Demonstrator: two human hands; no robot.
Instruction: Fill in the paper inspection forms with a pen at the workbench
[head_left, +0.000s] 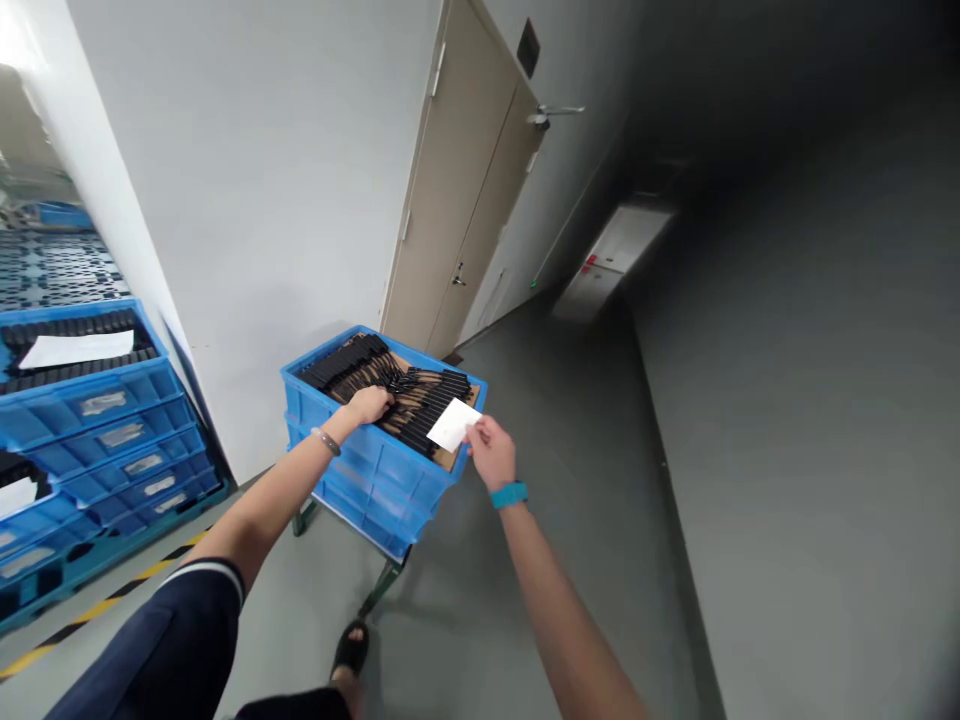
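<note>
My right hand [491,450] pinches a white sheet of paper [452,425] by its edge, over the right end of a blue plastic crate [341,425]. In that crate lie rows of black bar-shaped parts [345,362] with dark cables [424,390] gathered between them, on brown cardboard. My left hand [370,404] reaches over the crate's near rim into the middle of the cables. Its fingers are curled down among them, and what they grip, if anything, is hidden.
The crate rests on a low stand with green legs [384,585]. At left, stacked blue crates [105,400] with papers and black parts sit on a blue-green pallet [142,545]. Yellow-black floor tape [105,605] runs beside them. A beige door [457,200] stands behind; a corridor extends right.
</note>
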